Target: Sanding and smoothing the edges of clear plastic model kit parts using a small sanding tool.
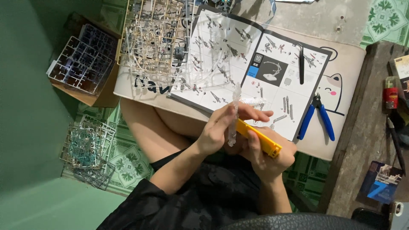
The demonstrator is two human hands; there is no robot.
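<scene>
My fingers (238, 111) on the left hand (219, 130) pinch a clear plastic piece (233, 115) upright above my lap. My right hand (266, 157) grips a yellow knife (259, 138) against it. Beyond lie the instruction booklet (255, 64) and blue cutters (316, 116).

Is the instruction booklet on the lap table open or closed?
Open: the instruction booklet lies spread flat, two printed pages showing, with black tweezers resting on the right page.
</scene>
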